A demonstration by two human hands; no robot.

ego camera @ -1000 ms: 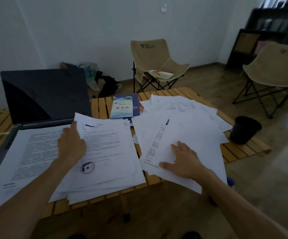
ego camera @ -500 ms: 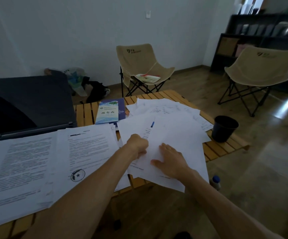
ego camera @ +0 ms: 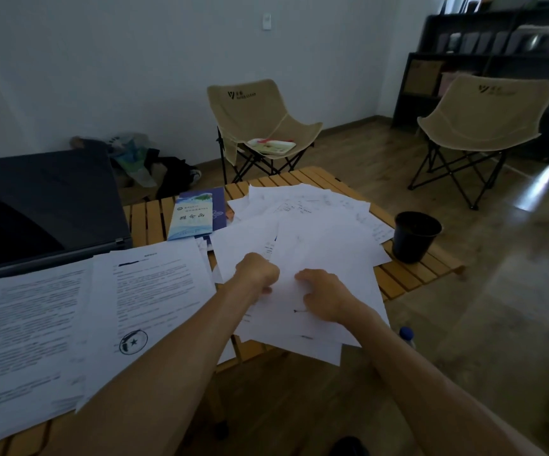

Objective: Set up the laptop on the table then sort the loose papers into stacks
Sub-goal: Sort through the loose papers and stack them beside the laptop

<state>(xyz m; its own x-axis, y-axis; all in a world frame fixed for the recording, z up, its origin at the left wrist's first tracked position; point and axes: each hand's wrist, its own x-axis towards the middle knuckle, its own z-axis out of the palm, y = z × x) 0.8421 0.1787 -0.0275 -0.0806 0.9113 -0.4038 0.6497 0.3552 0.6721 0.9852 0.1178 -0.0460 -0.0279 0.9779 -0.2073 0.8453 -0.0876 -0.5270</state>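
The loose papers [ego camera: 315, 245], fanned across the table [ego camera: 407, 278] at its right end, were judged thin, limp and slippery; the left hand [ego camera: 258, 271] pinched one sheet's near-left edge, its grip narrow, while the right hand [ego camera: 324, 296] pressed the pile with curled fingers.

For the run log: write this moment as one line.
stage: sorting papers | left hand: grips sheet in loose pile | right hand: on same pile, fingers curled | laptop: open | table

White loose papers [ego camera: 315, 245], dark grey laptop [ego camera: 46, 199], blue-green booklet [ego camera: 192, 215], beige chairs [ego camera: 260, 116], black cup [ego camera: 416, 236]
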